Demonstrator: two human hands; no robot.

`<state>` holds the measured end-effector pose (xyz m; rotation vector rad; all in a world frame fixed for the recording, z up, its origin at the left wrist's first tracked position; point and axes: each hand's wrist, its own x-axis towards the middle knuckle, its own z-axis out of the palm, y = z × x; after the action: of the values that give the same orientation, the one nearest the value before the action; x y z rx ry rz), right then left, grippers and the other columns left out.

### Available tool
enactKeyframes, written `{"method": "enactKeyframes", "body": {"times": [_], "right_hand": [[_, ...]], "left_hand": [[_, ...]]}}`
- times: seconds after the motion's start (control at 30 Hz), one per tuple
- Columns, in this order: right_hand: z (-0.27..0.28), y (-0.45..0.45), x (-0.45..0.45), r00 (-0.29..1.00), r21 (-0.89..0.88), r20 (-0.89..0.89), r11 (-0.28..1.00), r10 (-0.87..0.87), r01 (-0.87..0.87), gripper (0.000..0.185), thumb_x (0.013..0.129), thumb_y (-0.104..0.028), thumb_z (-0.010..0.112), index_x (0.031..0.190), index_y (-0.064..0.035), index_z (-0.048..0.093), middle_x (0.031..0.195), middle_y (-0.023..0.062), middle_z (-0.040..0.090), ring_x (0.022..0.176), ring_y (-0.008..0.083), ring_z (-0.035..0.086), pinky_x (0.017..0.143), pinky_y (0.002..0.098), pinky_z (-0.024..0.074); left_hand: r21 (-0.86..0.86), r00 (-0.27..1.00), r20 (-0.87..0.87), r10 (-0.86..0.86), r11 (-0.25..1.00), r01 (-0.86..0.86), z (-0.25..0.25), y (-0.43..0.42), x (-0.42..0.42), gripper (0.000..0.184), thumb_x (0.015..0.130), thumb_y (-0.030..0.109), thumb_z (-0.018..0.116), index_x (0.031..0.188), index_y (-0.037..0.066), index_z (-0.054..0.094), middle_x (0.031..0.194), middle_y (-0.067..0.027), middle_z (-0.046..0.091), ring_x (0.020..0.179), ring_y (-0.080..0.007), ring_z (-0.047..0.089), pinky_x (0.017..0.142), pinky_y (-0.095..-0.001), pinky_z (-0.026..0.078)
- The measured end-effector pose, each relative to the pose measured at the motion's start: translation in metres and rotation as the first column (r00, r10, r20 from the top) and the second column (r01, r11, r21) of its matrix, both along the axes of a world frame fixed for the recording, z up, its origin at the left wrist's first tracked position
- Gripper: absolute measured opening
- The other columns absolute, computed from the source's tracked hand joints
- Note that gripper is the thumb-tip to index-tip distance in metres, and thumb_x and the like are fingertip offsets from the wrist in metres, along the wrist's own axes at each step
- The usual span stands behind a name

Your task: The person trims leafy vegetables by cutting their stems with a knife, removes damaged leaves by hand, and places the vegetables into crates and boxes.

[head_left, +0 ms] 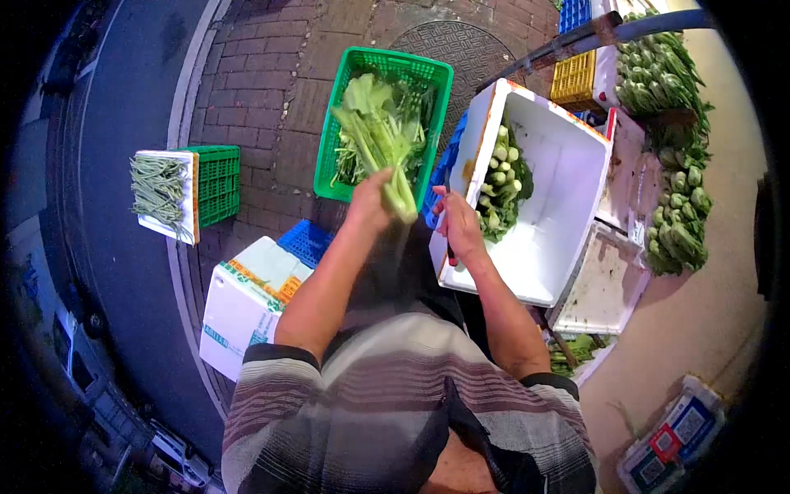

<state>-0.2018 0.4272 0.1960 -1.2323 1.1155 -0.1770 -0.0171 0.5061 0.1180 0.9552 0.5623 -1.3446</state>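
Note:
My left hand (370, 204) is closed around the pale stalks of a leafy green vegetable (374, 123), whose broad leaves point away from me over a green plastic crate (319, 165). More greens (346, 160) lie inside that crate. Close by on the right, my right hand (462, 229) is curled around a slim tool with a dark, partly red handle (451, 255); its working end cannot be made out. Beside this hand stands a tilted white foam box (551, 247). Stacked greens with pale cut ends (502, 177) lie along its left inner wall.
Long beans (159, 189) lie on a foam lid against a green crate (219, 185) by the kerb. A closed white foam box (234, 321) stands left of me. More greens (679, 214) and a yellow crate (573, 80) are at right, near a dark pole (551, 53).

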Motion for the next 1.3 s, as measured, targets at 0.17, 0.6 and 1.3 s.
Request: {"method": "enactKeyframes", "body": {"times": [0.17,0.6,1.3], "right_hand": [[0.006,0.021,-0.007,0.979,-0.471,-0.033,0.860,0.203,-0.195,0.052,0.093,-0.017,0.062,0.138,-0.0008,0.045,0.081,0.0077,0.062,0.062,0.0173,0.057,0.059,0.0308,0.0483],[0.023,0.023,0.019,0.954,-0.641,-0.164,0.708,0.253,-0.297,0.070,0.085,-0.026,0.071,0.141,-0.0013,0.038,0.070,0.0185,0.064,0.065,0.0411,0.064,0.058,0.0494,0.0491],[0.023,0.018,0.032,0.874,-0.446,-0.226,0.752,0.430,-0.485,0.055,0.094,-0.029,0.059,0.143,-0.0165,0.040,0.084,0.0248,0.066,0.079,0.0465,0.064,0.069,0.0536,0.0501]], "left_hand": [[0.002,0.987,-0.038,0.155,0.988,-0.155,-0.008,-0.012,-0.005,0.036,0.093,0.027,0.066,0.121,0.006,0.059,0.114,-0.0107,0.066,0.101,-0.0291,0.064,0.090,-0.0499,0.053],[0.031,0.990,-0.062,0.130,0.991,-0.128,0.018,-0.021,-0.018,0.041,0.092,0.021,0.068,0.125,0.001,0.054,0.112,-0.0132,0.063,0.099,-0.0299,0.064,0.087,-0.0493,0.053],[0.026,0.985,-0.156,0.069,0.997,-0.066,0.010,0.006,0.007,0.034,0.095,0.026,0.064,0.121,0.004,0.058,0.105,-0.0099,0.064,0.094,-0.0282,0.064,0.087,-0.0484,0.053]]}}
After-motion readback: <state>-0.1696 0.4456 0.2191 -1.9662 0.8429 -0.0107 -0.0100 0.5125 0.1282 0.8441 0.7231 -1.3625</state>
